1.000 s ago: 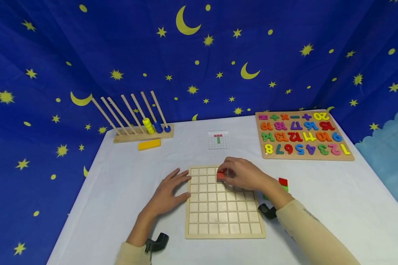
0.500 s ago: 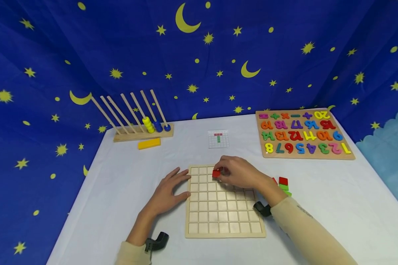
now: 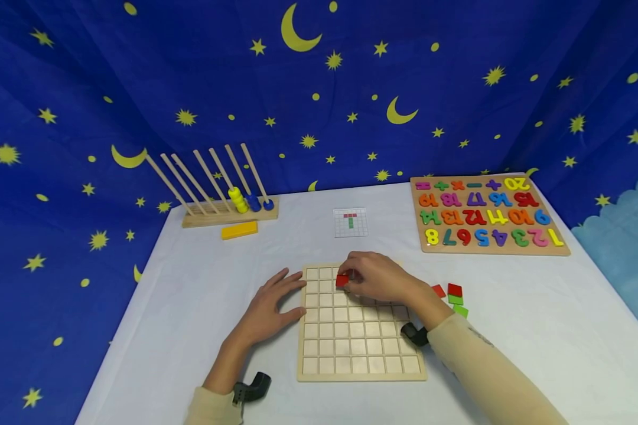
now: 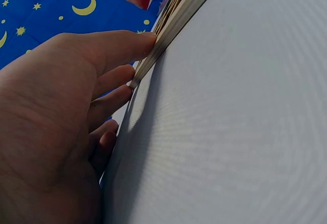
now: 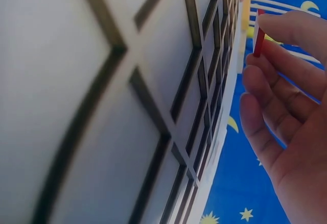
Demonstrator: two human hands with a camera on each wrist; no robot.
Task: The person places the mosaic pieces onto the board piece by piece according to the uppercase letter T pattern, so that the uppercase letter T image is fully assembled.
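A red square tile (image 3: 342, 281) is pinched between the thumb and fingers of my right hand (image 3: 374, 277), over the upper rows of a wooden grid board (image 3: 361, 377). In the right wrist view the tile (image 5: 259, 34) shows edge-on, with a pale face toward the board. My left hand (image 3: 268, 310) lies at the board's left side, its fingers spread and fairly straight. The left wrist view shows those fingertips (image 4: 148, 40) right at the board's edge. The right hand hides part of the board's upper right squares.
Loose red and green tiles (image 3: 455, 290) lie right of the board, beside my right forearm. Behind it sits a clear card (image 3: 350, 231) with a red and green T pattern. A peg abacus (image 3: 228, 219), yellow block (image 3: 239, 230) and number puzzle (image 3: 493, 248) stand farther back.
My right hand has moved a little to the left over the board with the red tile. More loose tiles show beside the forearm. The left hand has stayed in place.
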